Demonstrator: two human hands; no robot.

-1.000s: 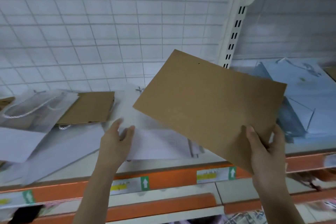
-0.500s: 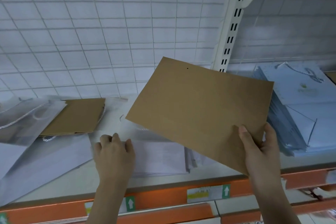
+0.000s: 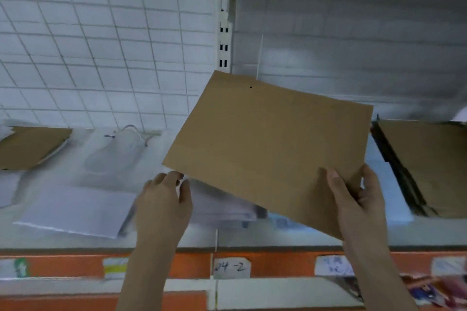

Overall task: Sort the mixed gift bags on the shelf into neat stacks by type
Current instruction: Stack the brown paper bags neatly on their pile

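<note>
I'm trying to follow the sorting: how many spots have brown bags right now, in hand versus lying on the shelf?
Held in the right hand: 1 brown bag
Lying on the shelf: 2, the left brown pile and the right brown stack
Total: 3

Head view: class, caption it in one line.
Right hand holds a brown bag above the shelf.

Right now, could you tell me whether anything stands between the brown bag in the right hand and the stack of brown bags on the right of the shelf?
Nothing visible does. The right hand holds the brown bag in the air, and the brown stack lies just to its right with its top bare.
</note>
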